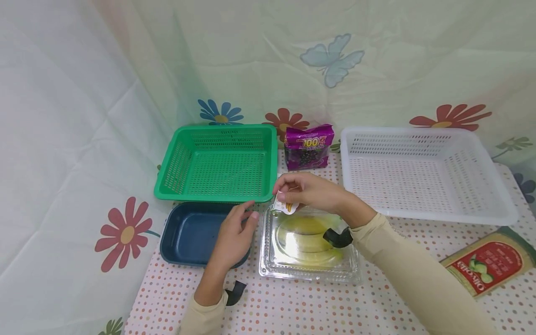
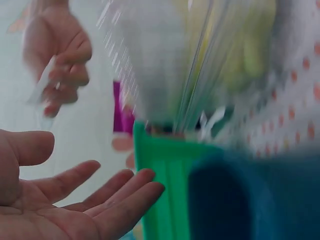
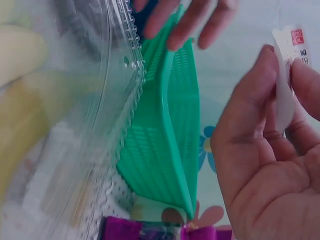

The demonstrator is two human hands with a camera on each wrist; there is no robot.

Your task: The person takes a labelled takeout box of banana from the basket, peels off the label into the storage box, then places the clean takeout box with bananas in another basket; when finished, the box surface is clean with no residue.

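My right hand (image 1: pixel 316 190) pinches a small white label (image 1: pixel 285 205) with a yellow print between thumb and finger, held above the back left of a clear plastic clamshell box (image 1: pixel 266 260). In the right wrist view the label (image 3: pixel 298 42) appears edge-on with red and black marks. Yellow bananas (image 1: pixel 307 243) lie under the box's lid. My left hand (image 1: pixel 235 235) is empty, its fingers apart, over the right side of a dark blue tub (image 1: pixel 184 260) and left of the box. Its palm (image 2: pixel 45 220) shows in the left wrist view.
A green basket (image 1: pixel 271 163) stands behind the blue tub. Behind the box is a purple snack bag (image 1: pixel 309 146); a white basket (image 1: pixel 460 217) is at the back right. A red-and-gold Olivoila pack (image 1: pixel 487 265) lies at the right edge of the dotted table.
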